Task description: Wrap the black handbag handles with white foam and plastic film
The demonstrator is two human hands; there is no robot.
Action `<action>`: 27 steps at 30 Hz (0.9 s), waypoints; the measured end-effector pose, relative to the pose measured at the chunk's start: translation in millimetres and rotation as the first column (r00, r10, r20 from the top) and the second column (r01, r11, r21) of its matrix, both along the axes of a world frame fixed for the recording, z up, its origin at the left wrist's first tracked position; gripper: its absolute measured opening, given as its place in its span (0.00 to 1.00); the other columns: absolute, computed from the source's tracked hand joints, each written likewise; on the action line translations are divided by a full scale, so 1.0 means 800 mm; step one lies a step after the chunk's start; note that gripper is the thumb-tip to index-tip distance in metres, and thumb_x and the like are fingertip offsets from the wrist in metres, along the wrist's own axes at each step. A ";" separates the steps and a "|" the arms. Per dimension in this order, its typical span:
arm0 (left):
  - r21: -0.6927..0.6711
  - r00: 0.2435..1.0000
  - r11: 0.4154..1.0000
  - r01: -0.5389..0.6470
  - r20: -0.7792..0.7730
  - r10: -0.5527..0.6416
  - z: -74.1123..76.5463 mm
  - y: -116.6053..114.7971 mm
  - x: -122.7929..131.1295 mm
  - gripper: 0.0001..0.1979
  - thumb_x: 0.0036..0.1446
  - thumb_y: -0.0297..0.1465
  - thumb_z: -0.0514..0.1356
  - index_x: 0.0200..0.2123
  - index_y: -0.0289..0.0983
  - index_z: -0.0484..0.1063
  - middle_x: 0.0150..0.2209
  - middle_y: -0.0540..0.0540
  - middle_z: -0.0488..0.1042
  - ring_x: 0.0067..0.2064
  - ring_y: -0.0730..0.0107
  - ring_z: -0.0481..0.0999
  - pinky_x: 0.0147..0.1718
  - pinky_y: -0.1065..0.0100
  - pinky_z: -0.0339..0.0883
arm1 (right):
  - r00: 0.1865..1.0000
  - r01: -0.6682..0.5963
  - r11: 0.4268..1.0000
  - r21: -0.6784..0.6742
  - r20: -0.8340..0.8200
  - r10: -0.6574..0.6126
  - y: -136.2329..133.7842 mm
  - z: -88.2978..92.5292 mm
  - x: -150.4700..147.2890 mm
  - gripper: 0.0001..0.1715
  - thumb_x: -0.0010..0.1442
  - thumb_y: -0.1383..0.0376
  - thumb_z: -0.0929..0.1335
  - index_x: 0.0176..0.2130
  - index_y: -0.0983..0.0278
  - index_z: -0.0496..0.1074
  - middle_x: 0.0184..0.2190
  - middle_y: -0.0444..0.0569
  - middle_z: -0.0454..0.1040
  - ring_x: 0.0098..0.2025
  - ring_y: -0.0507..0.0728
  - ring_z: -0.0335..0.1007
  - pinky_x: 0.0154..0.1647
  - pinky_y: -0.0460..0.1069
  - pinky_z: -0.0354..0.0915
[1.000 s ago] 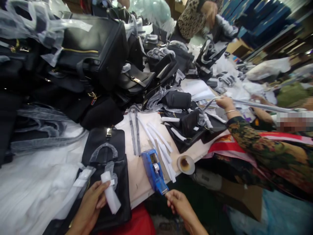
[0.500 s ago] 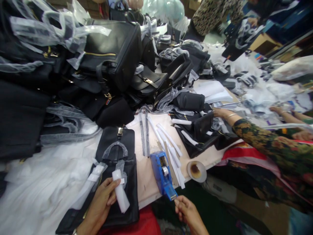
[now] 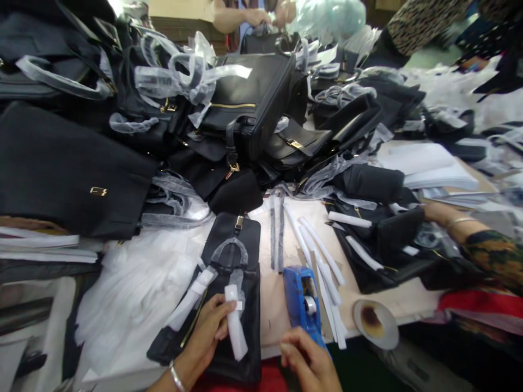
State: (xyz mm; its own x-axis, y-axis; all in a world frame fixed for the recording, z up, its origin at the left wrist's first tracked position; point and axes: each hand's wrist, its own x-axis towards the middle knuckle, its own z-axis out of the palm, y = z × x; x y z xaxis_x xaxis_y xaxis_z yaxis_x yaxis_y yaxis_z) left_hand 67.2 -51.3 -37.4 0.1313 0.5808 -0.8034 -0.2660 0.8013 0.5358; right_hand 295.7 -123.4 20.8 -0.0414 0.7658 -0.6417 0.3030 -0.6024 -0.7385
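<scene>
A black backpack [image 3: 252, 283] lies flat in front of me, its gold clasp and film-wrapped top handle at the far end. My left hand [image 3: 212, 325] pinches a white foam-wrapped strap [image 3: 236, 332] over the bag; a small pale tab sticks out at its side. Another white-wrapped strap [image 3: 190, 299] lies left of it on the bag. My right hand [image 3: 307, 356] is closed with thumb and fingers together, in front of a blue tape dispenser [image 3: 295, 294] whose front end it partly covers. Whatever is between those fingertips is too small to make out.
White foam strips [image 3: 322, 256] lie beside the dispenser, with a stained round dish [image 3: 378, 324] to their right. Black bags [image 3: 261, 92] pile up behind. White wrapping sheets [image 3: 134, 294] cover the left side. A co-worker's hand [image 3: 443, 213] touches another black bag at right.
My right hand has moved left from the dispenser's cutting end and is closer to the backpack. My left hand keeps its hold on the wrapped strap. The camera view has turned left.
</scene>
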 end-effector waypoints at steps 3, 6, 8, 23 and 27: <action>0.001 1.000 1.000 0.002 0.006 -0.002 -0.001 0.001 0.001 0.14 0.53 0.38 0.66 0.31 0.36 0.65 0.18 0.58 0.60 0.14 0.86 0.48 0.14 0.77 0.41 | 0.976 0.021 0.992 0.121 -0.220 0.007 0.073 -0.005 -0.044 0.14 0.64 0.55 0.65 0.34 0.60 0.74 0.26 0.44 0.72 0.30 0.53 0.68 0.32 0.46 0.61; 0.019 1.000 1.000 0.001 0.017 -0.001 -0.002 0.001 0.001 0.14 0.55 0.39 0.65 0.32 0.36 0.66 0.19 0.55 0.65 0.14 0.86 0.49 0.14 0.77 0.41 | 0.931 -0.019 0.989 0.148 -0.358 0.072 0.109 -0.027 -0.067 0.11 0.63 0.59 0.66 0.36 0.62 0.75 0.25 0.42 0.71 0.30 0.52 0.66 0.32 0.45 0.60; 0.020 1.000 1.000 -0.003 0.018 0.003 -0.002 0.000 0.000 0.13 0.56 0.39 0.64 0.33 0.36 0.66 0.21 0.52 0.69 0.15 0.87 0.49 0.14 0.77 0.40 | 0.914 -0.062 0.988 0.139 -0.390 0.112 0.116 -0.041 -0.072 0.10 0.62 0.60 0.66 0.37 0.63 0.76 0.24 0.41 0.70 0.29 0.52 0.66 0.32 0.45 0.59; -0.047 0.998 0.999 -0.005 0.055 0.008 0.000 0.006 -0.002 0.14 0.56 0.38 0.65 0.34 0.36 0.65 0.21 0.55 0.66 0.14 0.88 0.48 0.13 0.77 0.40 | 0.883 -0.270 0.957 0.103 -0.369 0.289 0.137 -0.067 -0.063 0.03 0.60 0.67 0.67 0.37 0.61 0.72 0.24 0.39 0.71 0.28 0.50 0.68 0.31 0.43 0.59; -0.050 0.998 0.999 0.020 0.058 -0.017 0.004 0.008 -0.001 0.14 0.55 0.38 0.65 0.35 0.35 0.66 0.23 0.52 0.70 0.14 0.89 0.48 0.13 0.77 0.39 | 0.886 -0.314 0.945 0.094 -0.328 0.327 0.143 -0.069 -0.064 0.07 0.58 0.68 0.68 0.38 0.60 0.67 0.23 0.37 0.73 0.27 0.50 0.69 0.29 0.43 0.58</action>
